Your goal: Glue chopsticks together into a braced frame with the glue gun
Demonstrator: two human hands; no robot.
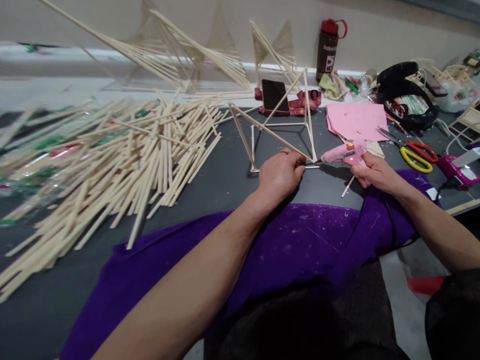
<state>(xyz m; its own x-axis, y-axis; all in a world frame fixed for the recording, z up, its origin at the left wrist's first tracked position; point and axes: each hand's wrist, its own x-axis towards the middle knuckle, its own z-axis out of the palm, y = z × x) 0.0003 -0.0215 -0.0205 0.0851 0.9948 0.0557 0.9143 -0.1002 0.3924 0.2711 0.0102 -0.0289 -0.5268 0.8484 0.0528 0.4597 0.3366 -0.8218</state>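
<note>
A frame of thin wooden sticks (285,124) stands on the dark table in front of me. My left hand (282,174) is closed at its near bottom edge, fingers pinching a stick there; the exact grip is partly hidden by the hand. In my right hand (375,172) is a pink hot glue gun (345,152) with a small red light lit on its side. Its nozzle points left and meets the frame's near right corner, close to my left fingertips. Below the glue gun lies a loose stick (348,187).
A large pile of loose sticks (150,145) spreads over the left. Finished-looking stick structures (210,60) lean at the back wall. A phone (275,96), bottle (327,50), pink paper (356,121), scissors (416,156) and purple cloth (300,235) lie around the frame.
</note>
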